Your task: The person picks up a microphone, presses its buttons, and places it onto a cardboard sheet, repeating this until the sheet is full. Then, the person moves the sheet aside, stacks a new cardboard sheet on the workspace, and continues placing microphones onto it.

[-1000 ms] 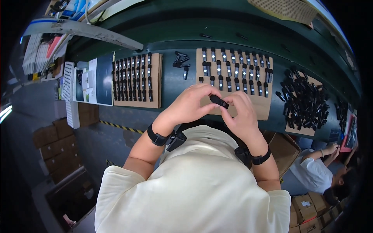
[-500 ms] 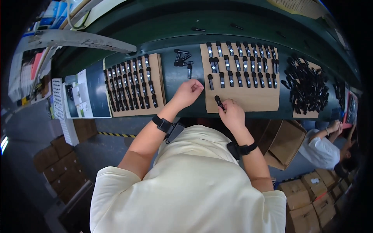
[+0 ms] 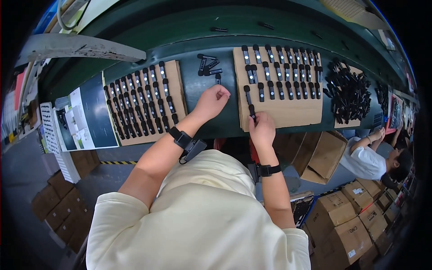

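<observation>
Between the thumb and fingers of my right hand (image 3: pixel 263 129) is a small black clip-on microphone (image 3: pixel 252 111) with a rounded dark head. It is at the left front of the right cardboard sheet (image 3: pixel 292 111), just below the first microphone (image 3: pixel 248 95) of the nearest row. Several rows of like microphones with a pale round spot lie on that sheet. My left hand (image 3: pixel 211 102) rests between the two sheets, its fingers curled closed with nothing showing in them. Just beyond its knuckles lies a single microphone (image 3: pixel 218 79), and past it a loose group of microphones (image 3: pixel 209 65).
The left cardboard sheet (image 3: pixel 173 72) also carries rows of microphones. A tangled heap of black microphones (image 3: pixel 348 94) lies at the right. A grey metal bar (image 3: pixel 85 46) crosses the far left. Below the table stand open cartons (image 3: pixel 321 157); a person in white (image 3: pixel 369 159) sits at the right.
My right hand has turned more upright, with the microphone now closer to the nearest row's first piece. My left hand stays closed beside the loose group. The whole view has shifted slightly.
</observation>
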Demonstrator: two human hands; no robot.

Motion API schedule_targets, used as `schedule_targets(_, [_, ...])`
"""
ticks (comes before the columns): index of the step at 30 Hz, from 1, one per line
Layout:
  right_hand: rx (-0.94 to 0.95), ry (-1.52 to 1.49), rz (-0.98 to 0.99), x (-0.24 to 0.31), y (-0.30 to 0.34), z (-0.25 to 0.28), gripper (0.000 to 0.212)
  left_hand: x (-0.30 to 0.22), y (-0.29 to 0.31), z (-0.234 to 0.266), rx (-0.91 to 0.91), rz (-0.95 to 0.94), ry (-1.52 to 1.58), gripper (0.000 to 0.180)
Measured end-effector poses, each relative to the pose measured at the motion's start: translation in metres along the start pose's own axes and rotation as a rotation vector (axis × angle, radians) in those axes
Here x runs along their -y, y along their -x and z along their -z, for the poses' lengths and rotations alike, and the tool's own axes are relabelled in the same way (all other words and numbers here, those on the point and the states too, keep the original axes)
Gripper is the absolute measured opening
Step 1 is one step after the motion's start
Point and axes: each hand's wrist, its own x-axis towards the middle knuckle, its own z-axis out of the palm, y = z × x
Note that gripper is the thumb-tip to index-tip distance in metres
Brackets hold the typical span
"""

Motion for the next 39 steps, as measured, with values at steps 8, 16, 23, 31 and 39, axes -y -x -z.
schedule_targets(8, [0.039,-0.039,0.026,-0.001,-0.010,0.028,0.026,0.006,-0.059,0.010,-0.290,-0.099,0.108,0.010])
schedule_targets(16, [0.120,-0.191,0.054,-0.021,-0.018,0.094,0.024,0.004,-0.179,0.049,-0.710,-0.189,-0.316,0.021])
schedule_targets(23, [0.171,-0.235,0.044,-0.037,-0.015,0.123,0.022,0.018,-0.218,0.071,-0.620,-0.028,-0.840,0.028])
schedule_targets(31, [0.102,-0.280,0.208,-0.034,-0.037,0.141,0.023,-0.005,-0.171,0.071,-0.601,-0.193,-0.644,0.026])
schedule_targets(39, [0.014,-0.624,0.271,0.034,-0.067,0.178,0.033,-0.131,-0.006,0.010,-0.159,-0.339,-0.015,0.028])
